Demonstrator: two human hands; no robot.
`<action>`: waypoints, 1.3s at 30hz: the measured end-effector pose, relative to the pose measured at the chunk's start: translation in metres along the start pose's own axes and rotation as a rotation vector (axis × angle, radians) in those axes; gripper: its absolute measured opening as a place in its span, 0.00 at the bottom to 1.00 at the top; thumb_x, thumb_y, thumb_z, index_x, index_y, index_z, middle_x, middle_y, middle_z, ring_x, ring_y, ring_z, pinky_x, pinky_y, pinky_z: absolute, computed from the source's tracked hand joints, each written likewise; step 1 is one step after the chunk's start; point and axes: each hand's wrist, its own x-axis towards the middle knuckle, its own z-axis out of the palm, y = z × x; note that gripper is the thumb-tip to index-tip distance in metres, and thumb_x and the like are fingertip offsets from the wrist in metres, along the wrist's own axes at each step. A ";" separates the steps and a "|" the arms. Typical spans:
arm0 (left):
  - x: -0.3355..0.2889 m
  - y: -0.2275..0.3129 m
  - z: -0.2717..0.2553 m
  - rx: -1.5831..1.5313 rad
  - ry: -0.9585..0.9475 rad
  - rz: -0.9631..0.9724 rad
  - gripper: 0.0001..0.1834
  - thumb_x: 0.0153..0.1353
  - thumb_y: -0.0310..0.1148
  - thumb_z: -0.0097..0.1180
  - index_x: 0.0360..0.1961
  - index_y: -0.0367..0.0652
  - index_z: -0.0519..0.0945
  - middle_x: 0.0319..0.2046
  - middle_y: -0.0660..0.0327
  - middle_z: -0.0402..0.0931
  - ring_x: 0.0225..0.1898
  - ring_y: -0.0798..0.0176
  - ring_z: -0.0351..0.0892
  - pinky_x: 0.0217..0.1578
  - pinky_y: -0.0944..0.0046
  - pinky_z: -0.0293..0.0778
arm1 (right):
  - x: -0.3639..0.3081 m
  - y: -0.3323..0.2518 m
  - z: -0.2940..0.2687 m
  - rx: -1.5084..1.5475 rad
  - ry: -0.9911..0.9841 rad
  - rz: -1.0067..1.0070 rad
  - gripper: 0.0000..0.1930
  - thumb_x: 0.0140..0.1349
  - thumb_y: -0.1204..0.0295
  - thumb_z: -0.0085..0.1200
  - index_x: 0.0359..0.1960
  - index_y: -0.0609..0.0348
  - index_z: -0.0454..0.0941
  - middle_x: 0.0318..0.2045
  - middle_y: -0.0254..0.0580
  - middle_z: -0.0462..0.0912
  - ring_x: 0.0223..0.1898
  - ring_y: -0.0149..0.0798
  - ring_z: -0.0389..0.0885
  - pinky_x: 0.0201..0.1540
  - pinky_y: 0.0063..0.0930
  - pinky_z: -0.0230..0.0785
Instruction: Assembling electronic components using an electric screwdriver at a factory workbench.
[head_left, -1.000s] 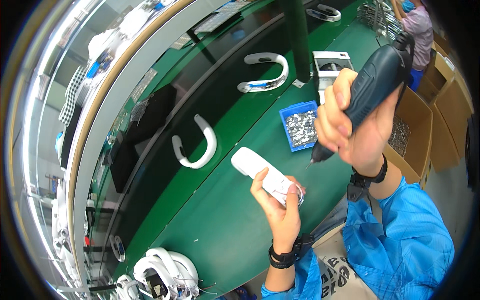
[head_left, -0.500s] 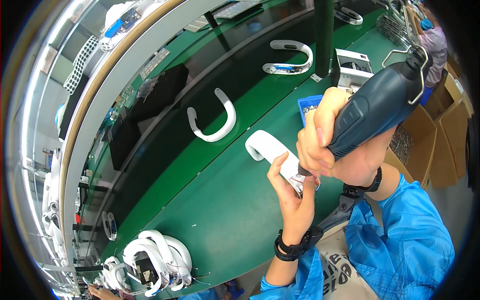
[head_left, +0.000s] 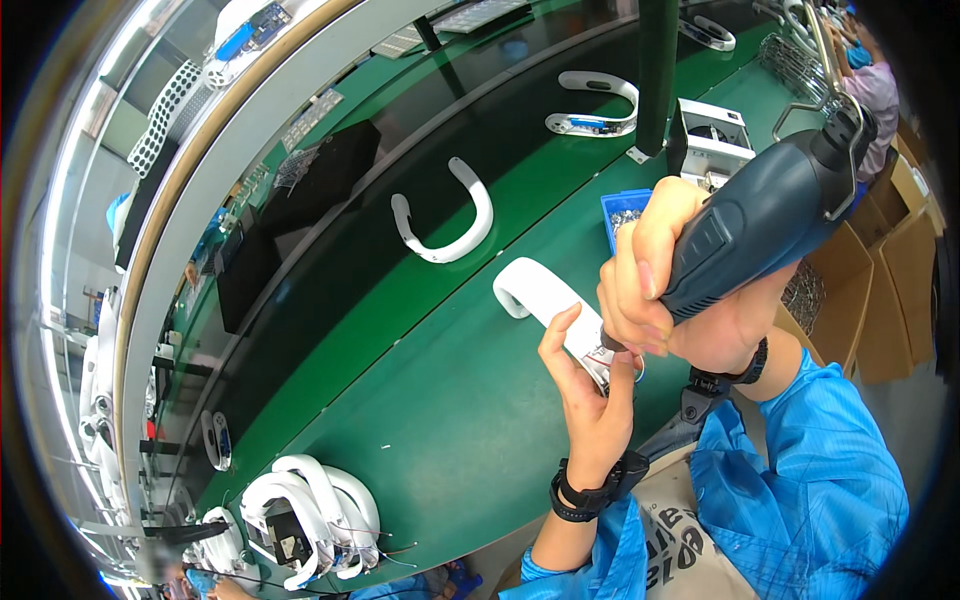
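My right hand (head_left: 735,335) is wrapped round a dark blue-grey electric screwdriver (head_left: 765,225), which hangs from a metal hook. Its tip points down at the near end of a white curved plastic housing (head_left: 545,290). With fingers and thumb, my left hand (head_left: 595,420) grips that end, where thin wires and small parts show. The housing's far end curls over the green bench. Exactly where the tip meets the housing is partly hidden by my fingers.
On the dark belt lie a white U-shaped housing (head_left: 470,240) and another with a blue part (head_left: 600,128). A blue bin of screws (head_left: 622,215) stands beyond my right hand. Several white housings (head_left: 345,500) are piled at lower left. Cardboard boxes (head_left: 865,300) stand at right.
The housings on the belt have shifted toward the upper right. Both hands stay almost in place, with the screwdriver still at the held housing's near end.
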 end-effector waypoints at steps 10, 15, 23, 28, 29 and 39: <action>0.001 -0.003 -0.002 0.058 0.003 0.041 0.35 0.71 0.16 0.50 0.75 0.44 0.52 0.56 0.55 0.70 0.48 0.67 0.77 0.49 0.66 0.75 | 0.004 0.008 0.007 0.080 -0.014 0.093 0.51 0.51 0.13 0.41 0.32 0.59 0.71 0.18 0.38 0.73 0.16 0.31 0.70 0.18 0.27 0.66; 0.005 0.003 -0.003 0.422 0.067 0.256 0.34 0.74 0.20 0.49 0.76 0.43 0.50 0.57 0.55 0.69 0.48 0.67 0.77 0.48 0.66 0.75 | 0.011 0.005 0.036 -0.139 0.093 0.233 0.52 0.46 0.11 0.40 0.29 0.59 0.70 0.16 0.38 0.72 0.15 0.30 0.70 0.18 0.25 0.66; -0.009 0.006 -0.008 0.154 0.033 0.113 0.32 0.78 0.25 0.51 0.75 0.42 0.48 0.44 0.59 0.72 0.40 0.69 0.74 0.42 0.67 0.73 | 0.009 0.022 0.038 -0.055 -0.057 0.150 0.51 0.57 0.15 0.29 0.35 0.61 0.68 0.18 0.37 0.71 0.16 0.27 0.68 0.19 0.21 0.63; -0.009 0.008 -0.013 -0.038 -0.034 0.066 0.30 0.78 0.26 0.47 0.75 0.43 0.50 0.44 0.60 0.72 0.41 0.69 0.74 0.44 0.67 0.73 | 0.009 0.025 0.038 0.028 -0.156 0.177 0.52 0.62 0.18 0.25 0.44 0.62 0.74 0.24 0.34 0.73 0.23 0.25 0.69 0.26 0.20 0.65; -0.013 0.014 -0.012 -0.030 -0.036 0.087 0.30 0.78 0.26 0.47 0.75 0.43 0.50 0.44 0.60 0.72 0.41 0.69 0.74 0.44 0.67 0.73 | 0.006 0.018 0.042 0.069 -0.130 0.123 0.49 0.67 0.21 0.27 0.47 0.63 0.73 0.25 0.35 0.74 0.24 0.27 0.72 0.27 0.21 0.67; -0.017 0.026 -0.057 -0.086 0.018 0.125 0.31 0.77 0.52 0.39 0.73 0.49 0.56 0.39 0.50 0.78 0.38 0.59 0.79 0.43 0.58 0.77 | -0.018 -0.008 -0.027 -0.035 0.262 -0.233 0.41 0.76 0.30 0.23 0.52 0.60 0.68 0.24 0.37 0.71 0.19 0.30 0.71 0.24 0.24 0.69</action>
